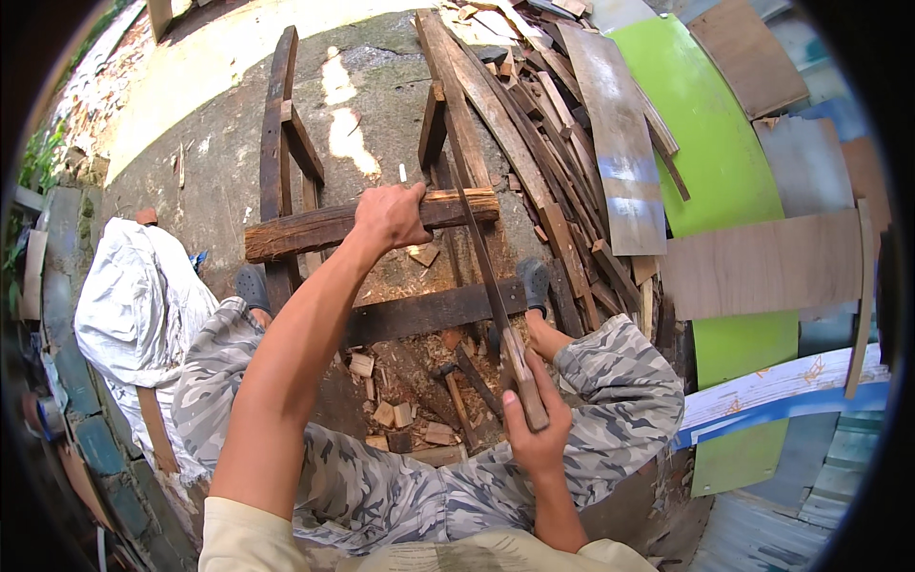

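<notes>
A short dark wooden beam (310,232) lies crosswise over two long timbers, its right part showing paler, fresh-cut wood. My left hand (391,215) presses down on its middle, fingers curled over the far side. In my right hand (537,424) is the wooden handle of a handsaw (492,281). The saw's long dark blade slants up and left, seen nearly edge-on, and crosses the beam close to its right end. How deep the teeth sit is too fine to see. Below, a hammer (458,405) rests on the ground among offcuts.
A dark crossbar (429,313) spans between my feet. Long scrap timbers (543,143) are piled at the right, beside a grey board (620,143) and a green panel (705,124). A white sack (138,296) sits at the left. Wood blocks (391,415) and sawdust litter the ground.
</notes>
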`<move>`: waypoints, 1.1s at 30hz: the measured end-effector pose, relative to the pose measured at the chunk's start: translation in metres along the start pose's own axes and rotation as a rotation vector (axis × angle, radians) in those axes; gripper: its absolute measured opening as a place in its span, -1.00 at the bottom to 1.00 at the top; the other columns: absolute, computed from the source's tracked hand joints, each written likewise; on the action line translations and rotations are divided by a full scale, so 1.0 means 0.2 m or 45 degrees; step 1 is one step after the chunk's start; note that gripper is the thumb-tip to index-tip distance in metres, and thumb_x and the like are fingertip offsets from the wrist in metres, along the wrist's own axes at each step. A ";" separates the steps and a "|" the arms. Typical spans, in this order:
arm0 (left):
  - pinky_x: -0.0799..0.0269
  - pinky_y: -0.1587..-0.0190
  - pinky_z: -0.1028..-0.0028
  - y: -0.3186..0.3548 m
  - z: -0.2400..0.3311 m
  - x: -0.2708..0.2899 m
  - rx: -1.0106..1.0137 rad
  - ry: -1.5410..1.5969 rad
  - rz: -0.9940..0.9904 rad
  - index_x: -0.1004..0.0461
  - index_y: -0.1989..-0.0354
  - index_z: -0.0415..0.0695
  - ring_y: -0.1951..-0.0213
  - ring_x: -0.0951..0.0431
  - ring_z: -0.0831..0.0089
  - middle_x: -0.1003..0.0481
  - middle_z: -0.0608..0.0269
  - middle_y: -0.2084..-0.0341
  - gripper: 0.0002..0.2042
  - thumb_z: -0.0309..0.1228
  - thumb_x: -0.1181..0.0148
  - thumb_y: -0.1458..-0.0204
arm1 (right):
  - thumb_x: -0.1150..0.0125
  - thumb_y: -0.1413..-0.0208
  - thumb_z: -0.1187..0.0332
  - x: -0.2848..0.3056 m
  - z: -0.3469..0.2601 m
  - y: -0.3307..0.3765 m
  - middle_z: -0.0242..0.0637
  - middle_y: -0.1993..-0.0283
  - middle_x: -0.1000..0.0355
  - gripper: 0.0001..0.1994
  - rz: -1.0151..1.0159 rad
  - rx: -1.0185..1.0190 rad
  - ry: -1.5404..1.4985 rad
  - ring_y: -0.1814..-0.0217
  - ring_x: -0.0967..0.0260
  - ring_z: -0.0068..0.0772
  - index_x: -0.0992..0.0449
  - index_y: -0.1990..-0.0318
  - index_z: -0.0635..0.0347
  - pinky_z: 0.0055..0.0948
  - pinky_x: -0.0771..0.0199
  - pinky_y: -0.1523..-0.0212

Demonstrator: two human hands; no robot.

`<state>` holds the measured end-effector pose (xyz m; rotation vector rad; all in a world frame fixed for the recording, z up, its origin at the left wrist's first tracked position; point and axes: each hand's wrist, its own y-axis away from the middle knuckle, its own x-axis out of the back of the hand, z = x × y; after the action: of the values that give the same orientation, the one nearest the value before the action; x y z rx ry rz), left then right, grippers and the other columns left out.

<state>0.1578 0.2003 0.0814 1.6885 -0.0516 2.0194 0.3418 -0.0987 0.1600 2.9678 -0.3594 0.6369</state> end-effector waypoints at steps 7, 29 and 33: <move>-0.60 0.20 0.11 -0.02 -0.03 0.01 -0.014 0.010 -0.098 -0.49 0.07 -0.17 0.32 -0.65 0.05 -0.61 -0.03 0.43 -0.42 -0.01 -0.37 0.20 | -0.17 -0.20 0.50 -0.27 0.11 -0.58 0.08 -0.21 -0.49 -0.47 -0.002 0.082 -0.189 -0.20 -0.48 -0.28 -0.35 -0.35 0.35 -0.40 -0.42 -0.17; -0.55 -0.03 0.13 -0.08 -0.09 0.06 -0.019 0.080 -0.290 -0.48 -0.11 -0.29 0.12 -0.64 -0.03 -0.63 -0.16 0.19 -0.24 0.04 -0.38 0.21 | -0.17 -0.16 0.52 -0.04 -0.01 0.05 0.11 -0.20 -0.49 -0.44 -0.052 -0.006 0.004 -0.12 -0.55 -0.30 -0.32 -0.35 0.44 -0.41 -0.51 -0.05; -0.55 -0.04 0.16 -0.09 -0.05 0.12 -0.041 0.096 -0.285 -0.51 -0.09 -0.28 0.12 -0.64 -0.02 -0.64 -0.16 0.19 -0.23 0.06 -0.38 0.25 | -0.16 -0.15 0.52 -0.04 -0.01 0.10 0.09 -0.10 -0.57 -0.43 0.061 0.104 -0.010 0.10 -0.62 -0.40 -0.33 -0.35 0.40 -0.43 -0.57 0.12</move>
<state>0.1532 0.2281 0.0962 1.5242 0.1252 1.9018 0.3296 -0.1169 0.1599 3.0487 -0.4158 0.6608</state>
